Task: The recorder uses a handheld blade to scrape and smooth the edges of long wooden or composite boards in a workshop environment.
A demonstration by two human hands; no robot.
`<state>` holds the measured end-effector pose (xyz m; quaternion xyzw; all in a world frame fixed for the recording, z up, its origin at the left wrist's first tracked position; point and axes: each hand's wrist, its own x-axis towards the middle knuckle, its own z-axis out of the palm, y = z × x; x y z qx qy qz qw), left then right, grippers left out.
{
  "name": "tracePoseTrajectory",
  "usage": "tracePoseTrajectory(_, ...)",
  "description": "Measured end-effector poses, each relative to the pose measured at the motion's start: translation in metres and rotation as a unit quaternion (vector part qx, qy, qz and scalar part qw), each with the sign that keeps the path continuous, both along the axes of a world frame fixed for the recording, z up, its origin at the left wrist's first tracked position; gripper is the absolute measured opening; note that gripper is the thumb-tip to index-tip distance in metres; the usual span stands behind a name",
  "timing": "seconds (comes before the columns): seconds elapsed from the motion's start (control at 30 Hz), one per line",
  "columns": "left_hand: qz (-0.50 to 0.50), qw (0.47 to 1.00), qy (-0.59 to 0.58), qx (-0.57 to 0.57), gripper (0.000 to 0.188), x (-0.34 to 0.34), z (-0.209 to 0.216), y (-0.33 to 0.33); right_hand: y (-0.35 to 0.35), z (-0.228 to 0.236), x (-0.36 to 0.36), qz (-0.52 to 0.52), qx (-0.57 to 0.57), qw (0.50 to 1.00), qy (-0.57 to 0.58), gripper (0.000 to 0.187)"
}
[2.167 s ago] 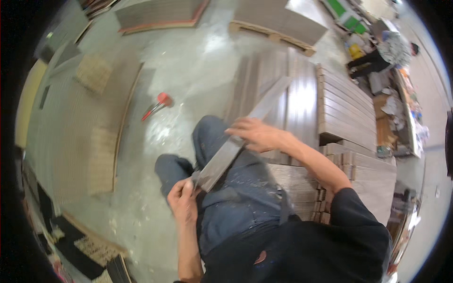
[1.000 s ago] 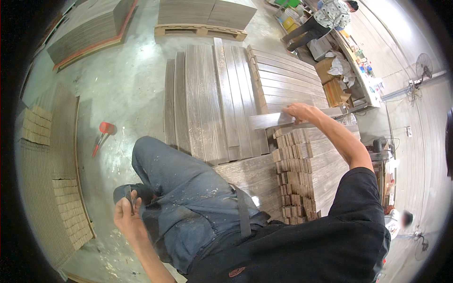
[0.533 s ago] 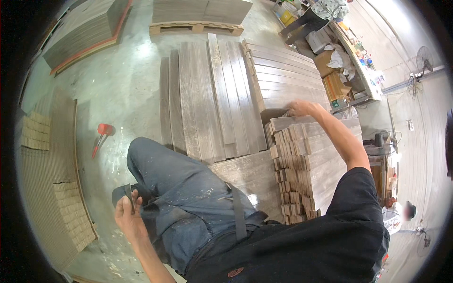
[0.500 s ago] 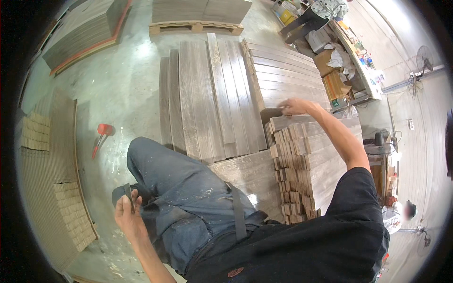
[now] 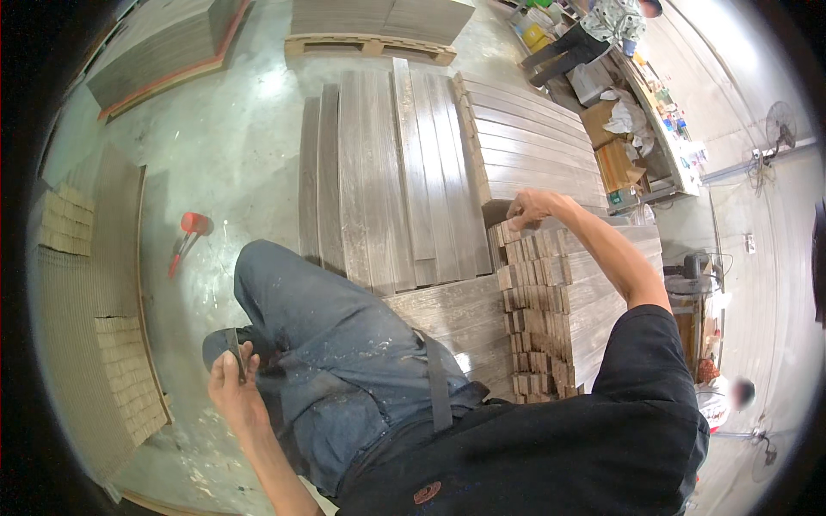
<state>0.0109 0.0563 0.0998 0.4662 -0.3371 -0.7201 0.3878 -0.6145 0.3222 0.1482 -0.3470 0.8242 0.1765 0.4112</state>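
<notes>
My left hand point(image 5: 237, 397) is beside my left leg, its fingers pinched round a thin, dark, flat blade-like tool point(image 5: 236, 346). Out to the right, my right hand point(image 5: 535, 206) curls its fingers over the end of a grey wood plank point(image 5: 509, 230) at the far corner of a stack. That plank stack point(image 5: 602, 284) stands to my right, with its uneven, pale-edged ends facing left. My right fingertips are partly hidden against the wood. Long grey planks point(image 5: 370, 172) lie side by side in front of me, slightly overlapping.
Another plank stack point(image 5: 533, 138) stands beyond my right hand. A red mallet point(image 5: 194, 225) rests on the floor at left. More stacked planks point(image 5: 112, 249) line the left side, and a loaded pallet point(image 5: 370, 47) stands ahead. A person point(image 5: 594, 34) is by the cluttered workbench point(image 5: 662, 129).
My right hand has shifted slightly and closed at the plank end. The view has turned a little. My left hand keeps its tool in nearly the same place.
</notes>
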Motion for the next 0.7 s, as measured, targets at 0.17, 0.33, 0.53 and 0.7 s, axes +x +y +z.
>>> tracePoseTrajectory(0.17, 0.031, 0.999, -0.002, 0.022, 0.019, 0.002, 0.002, 0.001, -0.012, -0.004, 0.006, 0.011, 0.056, 0.998, -0.009, 0.059)
tracePoseTrajectory(0.33, 0.056, 0.996, 0.021, 0.07, 0.019, -0.008, -0.001, -0.009, -0.042, -0.024, 0.019, 0.16, -0.116, 0.978, 0.073, 0.054)
tracePoseTrajectory(0.53, 0.101, 0.972, 0.11, 0.18, 0.014, 0.017, -0.067, -0.019, -0.113, -0.074, 0.107, 0.028, -0.238, 0.968, 0.074, 0.068)
tracePoseTrajectory(0.7, 0.071, 0.974, 0.129, 0.172, 0.016, 0.019, -0.072, -0.02, -0.108, -0.154, 0.186, -0.043, -0.258, 0.946, 0.189, 0.082)
